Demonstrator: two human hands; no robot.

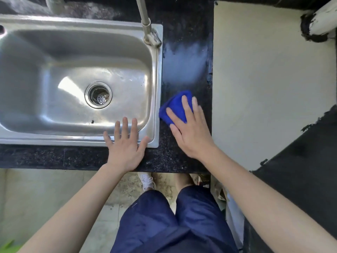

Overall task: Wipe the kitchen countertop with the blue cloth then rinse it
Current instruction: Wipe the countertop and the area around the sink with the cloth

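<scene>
A folded blue cloth (175, 105) lies on the narrow strip of black speckled countertop (184, 70) just right of the steel sink (36, 139). My right hand (189, 128) presses flat on the cloth, fingers spread over its near half. My left hand (125, 143) rests palm down with fingers apart on the sink's front rim and the counter edge, holding nothing. A wet, shiny patch shows on the counter beyond the cloth.
The tap (145, 21) rises from the sink's back right corner. The drain strainer (98, 94) sits mid-basin. A pale wall face (264, 88) bounds the counter on the right. My legs and a white shoe (147, 180) are below the counter edge.
</scene>
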